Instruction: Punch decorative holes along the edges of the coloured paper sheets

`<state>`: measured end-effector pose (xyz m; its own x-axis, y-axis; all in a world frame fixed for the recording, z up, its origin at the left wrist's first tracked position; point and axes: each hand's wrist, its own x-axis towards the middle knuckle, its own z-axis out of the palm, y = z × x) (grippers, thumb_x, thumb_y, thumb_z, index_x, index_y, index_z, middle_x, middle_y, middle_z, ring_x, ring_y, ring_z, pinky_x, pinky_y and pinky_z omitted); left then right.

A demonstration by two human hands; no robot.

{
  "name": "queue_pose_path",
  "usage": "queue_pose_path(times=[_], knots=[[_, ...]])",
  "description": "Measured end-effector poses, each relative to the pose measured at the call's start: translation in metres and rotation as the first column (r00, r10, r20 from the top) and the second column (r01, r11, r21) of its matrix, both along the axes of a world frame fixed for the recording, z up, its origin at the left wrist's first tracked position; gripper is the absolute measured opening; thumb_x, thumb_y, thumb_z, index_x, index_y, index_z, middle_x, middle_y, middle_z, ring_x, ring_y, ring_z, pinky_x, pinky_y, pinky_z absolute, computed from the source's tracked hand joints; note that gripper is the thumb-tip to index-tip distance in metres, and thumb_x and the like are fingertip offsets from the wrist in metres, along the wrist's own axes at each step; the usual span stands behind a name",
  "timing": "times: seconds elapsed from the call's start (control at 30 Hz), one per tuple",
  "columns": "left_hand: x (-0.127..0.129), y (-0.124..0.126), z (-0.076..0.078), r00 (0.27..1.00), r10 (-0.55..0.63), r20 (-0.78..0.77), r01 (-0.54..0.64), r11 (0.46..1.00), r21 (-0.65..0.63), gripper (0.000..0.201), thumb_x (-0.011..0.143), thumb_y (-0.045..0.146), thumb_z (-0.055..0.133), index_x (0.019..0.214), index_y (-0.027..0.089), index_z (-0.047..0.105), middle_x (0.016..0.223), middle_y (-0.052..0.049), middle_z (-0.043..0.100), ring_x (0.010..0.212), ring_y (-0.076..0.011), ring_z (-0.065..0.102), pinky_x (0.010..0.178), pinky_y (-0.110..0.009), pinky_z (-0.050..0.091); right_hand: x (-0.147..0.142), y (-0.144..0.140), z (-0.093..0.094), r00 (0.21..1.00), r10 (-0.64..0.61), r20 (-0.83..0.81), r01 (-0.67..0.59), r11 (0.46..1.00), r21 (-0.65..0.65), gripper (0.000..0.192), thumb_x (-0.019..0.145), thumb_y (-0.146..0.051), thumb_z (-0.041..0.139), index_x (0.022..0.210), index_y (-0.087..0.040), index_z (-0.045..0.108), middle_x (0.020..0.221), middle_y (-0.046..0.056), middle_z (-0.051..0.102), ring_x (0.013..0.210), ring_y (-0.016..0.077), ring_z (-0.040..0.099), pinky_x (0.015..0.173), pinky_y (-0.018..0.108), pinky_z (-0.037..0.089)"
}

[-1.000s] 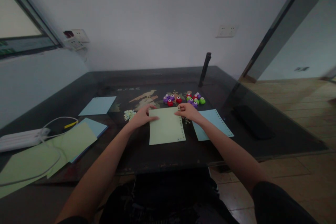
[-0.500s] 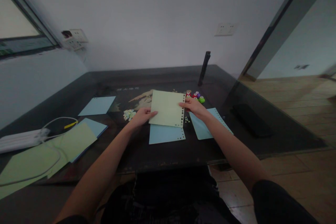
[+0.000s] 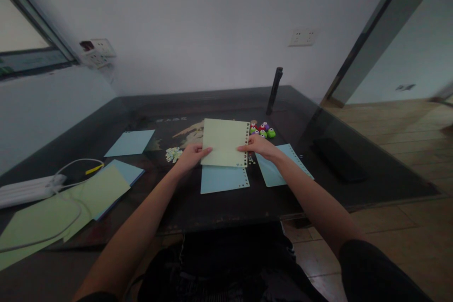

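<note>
Currently: left hand and right hand are pinching the green sheet by opposite edges, lifting it above the blue sheet on the bench. Probably light, floppy; edges suit gripping.

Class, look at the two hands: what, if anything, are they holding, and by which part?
Both hold one light green sheet with punched holes, lifted off the table: the left hand pinches its lower left edge, the right hand its punched right edge.
</note>
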<state>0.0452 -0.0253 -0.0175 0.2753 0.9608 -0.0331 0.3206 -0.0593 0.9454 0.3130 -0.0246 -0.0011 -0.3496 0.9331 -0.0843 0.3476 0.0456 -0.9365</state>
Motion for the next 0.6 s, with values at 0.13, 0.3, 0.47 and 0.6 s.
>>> queue_pose_path(times=[0.13, 0.3, 0.47, 0.6], knots=[[0.0, 0.001, -0.002, 0.999, -0.005, 0.037, 0.005, 1.0, -0.009, 0.033, 0.074, 0.042, 0.063, 0.089, 0.013, 0.069, 0.081, -0.01, 0.072, 0.071, -0.0217, 0.065, 0.062, -0.033, 0.048, 0.0, 0.002, -0.002, 1.0, -0.003, -0.025, 0.003, 1.0, -0.003, 0.025, 0.065, -0.033, 0.074, 0.075, -0.01, 0.068, 0.068, 0.006, 0.066, 0.054, 0.0114, 0.051, 0.051, 0.026, 0.042], [0.001, 0.001, -0.003, 1.0, -0.01, 0.027, 0.009, 1.0, 0.024, 0.036, 0.075, 0.047, 0.061, 0.088, 0.014, 0.068, 0.08, -0.009, 0.071, 0.069, -0.0204, 0.063, 0.061, -0.032, 0.047, 0.001, 0.004, -0.006, 0.999, -0.032, -0.032, 0.033, 0.999, 0.02, 0.021, 0.065, -0.03, 0.074, 0.071, -0.011, 0.067, 0.065, 0.005, 0.065, 0.052, 0.0114, 0.05, 0.05, 0.027, 0.041], [0.001, 0.006, -0.006, 0.998, 0.036, 0.049, -0.044, 0.987, 0.157, 0.047, 0.079, 0.059, 0.05, 0.084, 0.014, 0.065, 0.076, -0.006, 0.069, 0.07, -0.0195, 0.062, 0.063, -0.031, 0.047, 0.005, 0.007, -0.003, 0.992, -0.111, -0.056, 0.113, 0.992, 0.046, 0.02, 0.066, -0.03, 0.073, 0.071, -0.012, 0.066, 0.067, 0.007, 0.066, 0.056, 0.0133, 0.054, 0.052, 0.028, 0.045], [0.001, 0.009, -0.009, 1.0, 0.005, 0.005, -0.006, 0.982, 0.188, 0.042, 0.082, 0.054, 0.05, 0.087, 0.016, 0.065, 0.079, -0.006, 0.071, 0.071, -0.0186, 0.063, 0.067, -0.031, 0.048, 0.022, 0.013, 0.002, 0.968, -0.226, -0.112, 0.236, 0.968, 0.083, 0.02, 0.068, -0.028, 0.072, 0.081, -0.012, 0.068, 0.078, 0.009, 0.07, 0.065, 0.0165, 0.061, 0.058, 0.03, 0.049]])
